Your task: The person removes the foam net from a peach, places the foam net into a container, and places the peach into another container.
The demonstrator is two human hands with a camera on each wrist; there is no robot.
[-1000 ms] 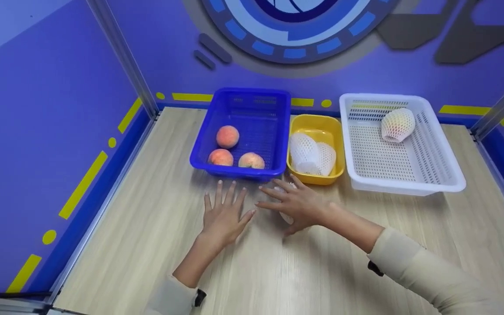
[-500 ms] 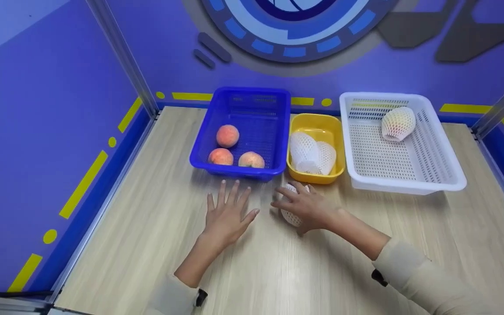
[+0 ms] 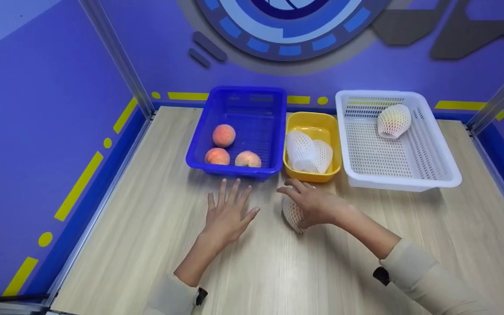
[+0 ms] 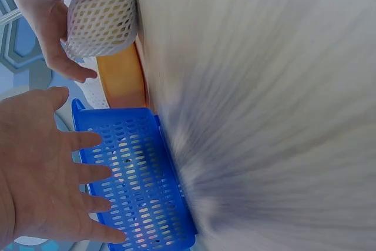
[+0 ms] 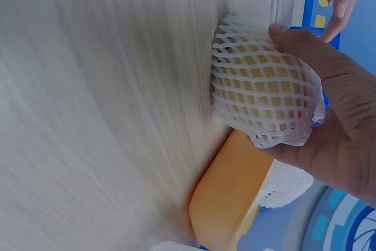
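At far left, three peaches [image 3: 224, 135] lie bare in the blue basket [image 3: 258, 135]. On its near side the left hand [image 3: 228, 218] is spread wide, fingers straight and pointing at the basket, holding nothing, its pose much as it was a second ago; I cannot tell whether it touches the table [image 3: 252, 271].

In the middle, the right hand [image 3: 315, 203] grips a netted fruit [image 3: 293, 214] just to the near side of the yellow box [image 3: 313, 177]. Its fingers, splayed a second earlier, are now curled; my right wrist view shows the thumb on one side of the net, the fingers partly hidden behind, their spread about the fruit's own width. To my eye, a loose covering has become a real grasp, with the fruit likely under control. Whether it is off the table, I cannot tell.

Just beyond, white nets [image 3: 301, 151] sit in the yellow box. At right, another wrapped fruit [image 3: 394, 121] lies at the far right of the white basket [image 3: 379, 153], unmoved there.
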